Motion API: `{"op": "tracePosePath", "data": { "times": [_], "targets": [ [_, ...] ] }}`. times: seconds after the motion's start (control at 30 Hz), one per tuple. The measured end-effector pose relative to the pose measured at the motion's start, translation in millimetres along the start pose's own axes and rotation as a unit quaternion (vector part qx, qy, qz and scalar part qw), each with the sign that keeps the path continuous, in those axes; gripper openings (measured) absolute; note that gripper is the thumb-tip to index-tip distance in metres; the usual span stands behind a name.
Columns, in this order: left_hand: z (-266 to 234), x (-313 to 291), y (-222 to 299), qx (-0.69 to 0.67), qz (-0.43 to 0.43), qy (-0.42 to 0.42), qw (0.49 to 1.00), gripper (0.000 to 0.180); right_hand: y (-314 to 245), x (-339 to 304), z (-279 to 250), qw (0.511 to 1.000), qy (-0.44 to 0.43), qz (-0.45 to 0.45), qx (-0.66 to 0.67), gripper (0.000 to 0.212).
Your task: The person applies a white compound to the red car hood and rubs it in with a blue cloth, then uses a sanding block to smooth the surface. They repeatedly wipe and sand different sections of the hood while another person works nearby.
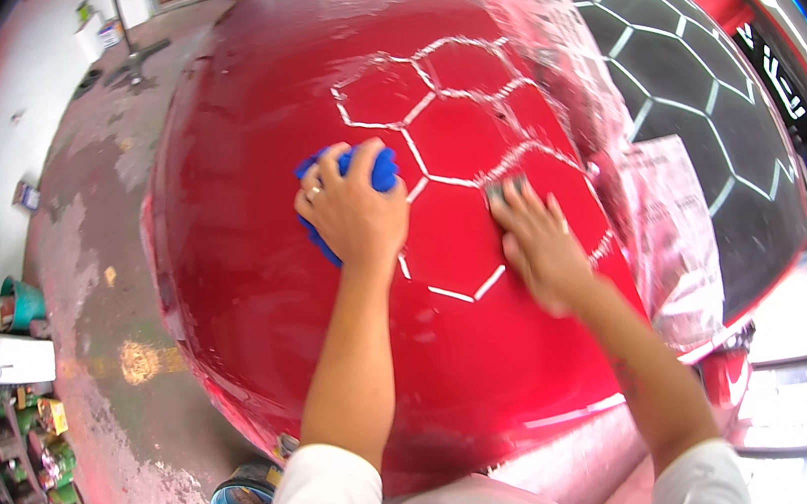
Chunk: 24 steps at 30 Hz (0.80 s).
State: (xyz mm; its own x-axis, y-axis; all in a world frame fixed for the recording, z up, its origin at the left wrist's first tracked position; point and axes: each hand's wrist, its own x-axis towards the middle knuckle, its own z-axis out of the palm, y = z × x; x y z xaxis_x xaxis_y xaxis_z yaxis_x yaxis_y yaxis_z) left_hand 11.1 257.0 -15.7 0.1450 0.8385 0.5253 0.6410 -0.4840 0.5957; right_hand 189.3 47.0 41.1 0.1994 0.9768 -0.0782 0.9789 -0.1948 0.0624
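Observation:
A glossy red car panel [458, 366] fills the middle, with white hexagonal light reflections on its curved surface. My left hand [354, 203], wearing a ring, grips a bunched blue cloth [324, 247] and presses it on the panel. To its right, my right hand [546, 245] lies on the panel with its fingers pressed on a small grey pad [495, 190]. Most of the pad is hidden under the fingertips. Around it the reflections look rough and broken, while nearer the left hand their lines are sharper.
Pink-stained masking sheet [669, 239] runs between the red panel and a black panel [708, 104] at right. A bucket [243, 503] stands on the floor at lower left. Cans and boxes fill a shelf [20, 450] at far left. A stand [136, 58] is at the back left.

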Motion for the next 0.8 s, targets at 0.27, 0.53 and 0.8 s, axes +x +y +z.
{"op": "tracePosePath", "data": {
  "times": [0.27,0.53,0.8],
  "targets": [
    [9.4,-6.6,32.3,-0.027,-0.014,-0.066,0.997,0.037,-30.6,-305.6,-19.3,0.985,-0.130,0.105,0.041,0.071],
    [4.5,-5.4,20.7,-0.007,-0.024,-0.060,0.998,0.028,83.8,101.0,-22.5,0.999,0.004,0.028,0.026,0.061],
    [11.4,-14.6,23.3,-0.043,0.021,-0.037,0.998,0.029,162.3,379.1,-10.2,0.992,0.048,0.114,0.008,0.058]
  ]
}}
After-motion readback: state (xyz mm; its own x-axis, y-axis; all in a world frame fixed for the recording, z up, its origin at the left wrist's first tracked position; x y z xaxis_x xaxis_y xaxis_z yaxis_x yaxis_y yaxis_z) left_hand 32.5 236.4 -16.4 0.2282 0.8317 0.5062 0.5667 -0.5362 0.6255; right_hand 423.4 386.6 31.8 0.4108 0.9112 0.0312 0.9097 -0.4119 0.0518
